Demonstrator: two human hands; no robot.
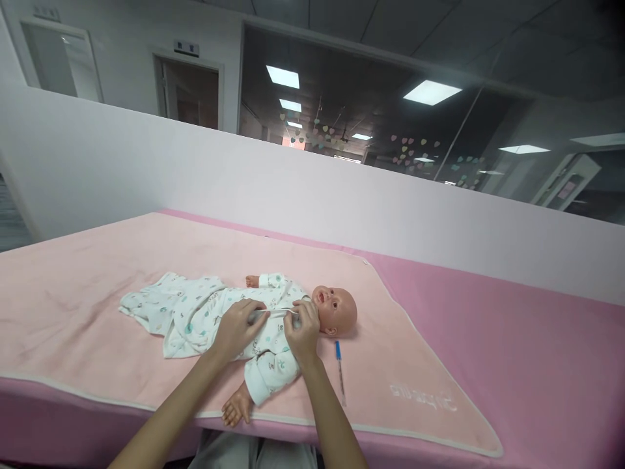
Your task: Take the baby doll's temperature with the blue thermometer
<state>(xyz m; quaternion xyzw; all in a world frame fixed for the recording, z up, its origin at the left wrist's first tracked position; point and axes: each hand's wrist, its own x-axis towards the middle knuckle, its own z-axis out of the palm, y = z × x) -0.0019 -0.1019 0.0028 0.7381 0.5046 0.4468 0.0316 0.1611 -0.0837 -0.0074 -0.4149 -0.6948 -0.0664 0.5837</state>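
Observation:
A baby doll (pixel 336 311) lies on its back with its head to the right. It wears a white garment (pixel 195 312) with a small green and grey print. At the chest, my left hand (pixel 241 327) and my right hand (pixel 303 327) each pinch one end of a thin white strip (pixel 278 310), which looks like a tie or edging of the garment. The strip runs almost straight between them; the fingertips partly hide it. Beside the doll's head lies a slim thermometer-like stick (pixel 340 372) with a blue end, touched by neither hand.
A peach blanket (pixel 97 273) with white edging lies under the doll on a pink padded table (pixel 537 339). Behind it rises a white low wall (pixel 234 169) with a large window (pixel 371 98) above. Doorways are at the far left.

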